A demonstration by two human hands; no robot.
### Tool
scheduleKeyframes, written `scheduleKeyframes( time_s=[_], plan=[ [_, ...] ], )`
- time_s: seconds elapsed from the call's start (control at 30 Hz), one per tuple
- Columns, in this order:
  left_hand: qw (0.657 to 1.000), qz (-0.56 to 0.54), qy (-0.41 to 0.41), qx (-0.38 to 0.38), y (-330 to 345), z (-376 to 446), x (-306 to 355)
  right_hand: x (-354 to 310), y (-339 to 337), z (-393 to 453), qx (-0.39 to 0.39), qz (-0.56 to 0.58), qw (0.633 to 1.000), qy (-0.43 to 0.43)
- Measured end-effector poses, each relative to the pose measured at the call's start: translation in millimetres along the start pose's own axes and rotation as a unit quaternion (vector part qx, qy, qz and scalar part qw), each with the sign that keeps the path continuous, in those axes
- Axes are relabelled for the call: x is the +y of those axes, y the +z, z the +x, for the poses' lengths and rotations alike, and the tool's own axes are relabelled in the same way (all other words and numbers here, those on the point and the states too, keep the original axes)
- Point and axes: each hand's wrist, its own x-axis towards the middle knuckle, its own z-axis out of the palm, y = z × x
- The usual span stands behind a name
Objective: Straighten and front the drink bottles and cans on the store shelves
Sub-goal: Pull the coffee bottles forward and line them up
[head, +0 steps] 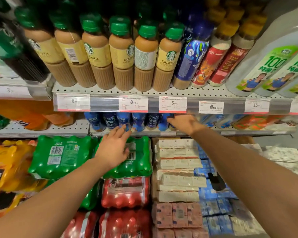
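Reaching both hands (113, 148) (184, 121), blue bottles (124, 121)

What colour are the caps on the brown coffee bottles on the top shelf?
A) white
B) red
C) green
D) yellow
C: the row of brown coffee bottles on the top shelf all wear green caps; the yellow caps belong to the red-labelled bottles further right.
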Motion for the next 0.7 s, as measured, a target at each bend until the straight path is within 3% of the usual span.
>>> scheduleKeyframes(
  time_s=[0.03, 0.17, 0.53, 0.7],
  plan=[
    [1.0, -0.005, -0.004, 0.002, 1.4, -0.5, -2.6, 0.7, 1.5, 0.8, -0.013, 0.013, 0.999, 0.029],
    [0.998, -0.051, -0.021, 0.032, 2.8, -0.8, -10.5, -10.7, 18.8, -8.8, 0.089, 0.125, 0.98, 0.128],
    [0.988, -0.119, -0.085, 0.046, -0.7, 0.6, -14.0, -4.7, 37.4, -25.7, 0.174, 0.242, 0.952, 0.069],
    [0.986, -0.112, -0.1, 0.077, -1.9, 1.2, -25.2, -5.2, 53.9, -67.5, 0.369, 0.279, 0.885, 0.05]
  ],
)
